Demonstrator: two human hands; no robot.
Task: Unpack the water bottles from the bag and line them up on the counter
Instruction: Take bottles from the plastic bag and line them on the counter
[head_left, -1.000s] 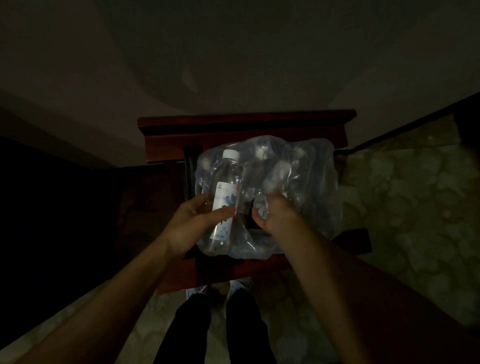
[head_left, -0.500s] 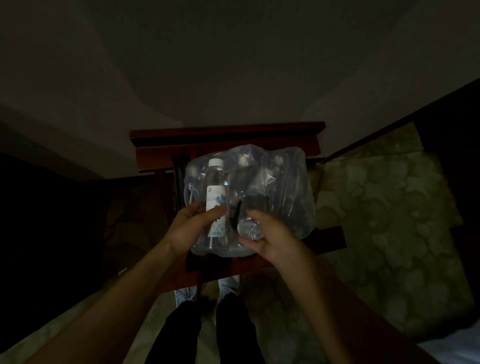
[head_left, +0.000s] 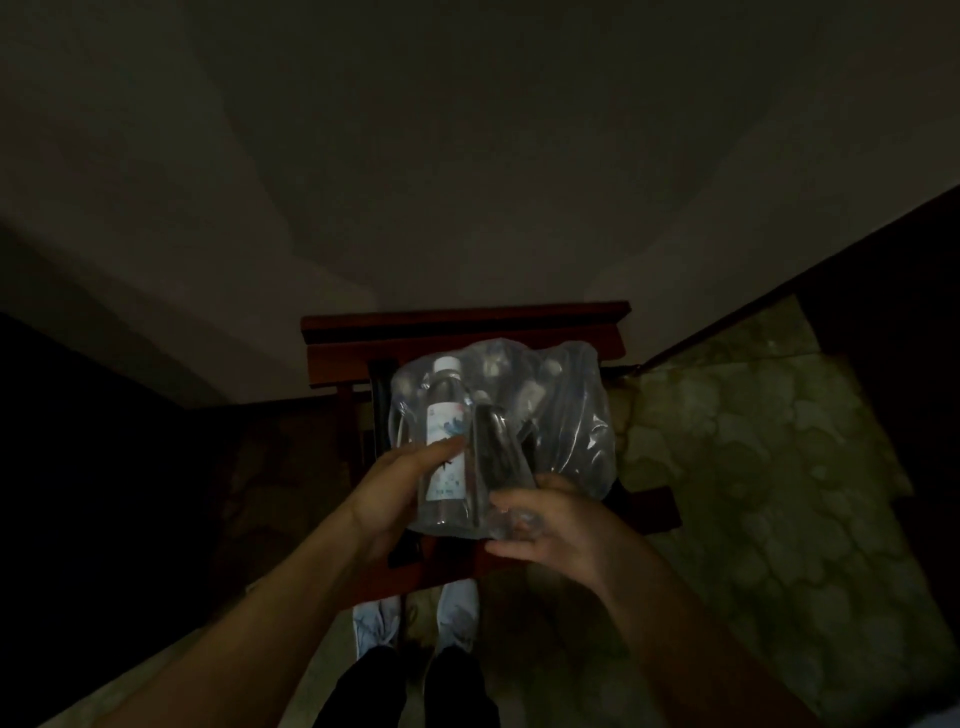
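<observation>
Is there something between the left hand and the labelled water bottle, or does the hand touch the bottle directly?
The clear plastic bag appears to lie between them: the left hand grips the labelled water bottle through the film, though the dim light makes this uncertain. The bottle is still inside.

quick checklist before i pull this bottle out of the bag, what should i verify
1. Left hand grips the labelled bottle: ok, fingers wrap its lower half.
2. Bottle cap on: ok, white cap visible at the top.
3. Right hand steadies the bag: ok, it holds the plastic at the near edge.
4. Bottle free of the plastic: cannot tell, the clear film is hard to read in the dim light.
5. Bag seated on the wooden stand: ok, it rests there.
6. Counter space ready for the row: cannot tell, no counter is visible.
</observation>
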